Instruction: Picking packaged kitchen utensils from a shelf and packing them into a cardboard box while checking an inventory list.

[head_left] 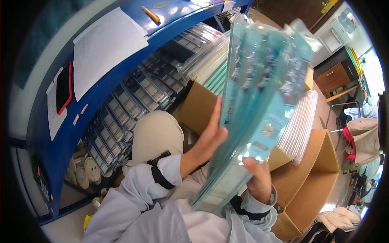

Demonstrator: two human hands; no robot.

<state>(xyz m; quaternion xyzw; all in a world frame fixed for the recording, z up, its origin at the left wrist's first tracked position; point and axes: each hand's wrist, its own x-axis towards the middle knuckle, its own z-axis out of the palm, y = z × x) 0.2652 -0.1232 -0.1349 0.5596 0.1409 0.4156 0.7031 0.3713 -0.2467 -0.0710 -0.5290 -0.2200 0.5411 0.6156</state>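
Note:
A stack of several flat teal packages (pixel 251 109) in clear plastic sleeves stands tilted in front of my chest. My left hand (pixel 208 139) presses against the stack's left side with its fingers along the edge. On the lower right, my right hand (pixel 259 178) grips the stack with its thumb over the front face; its other fingers are hidden behind the packages. The upper ends of the packages are fanned slightly apart and blurred.
An open cardboard box (pixel 300 182) is at my right, beside white plastic-wrapped sleeves (pixel 300 125). Another carton (pixel 198 103) stands behind my left hand. The blue table (pixel 91 117) carries paper (pixel 109 48), a red-edged phone (pixel 64 88) and an orange tool (pixel 151 15). Packaged goods (pixel 129 101) fill the space below.

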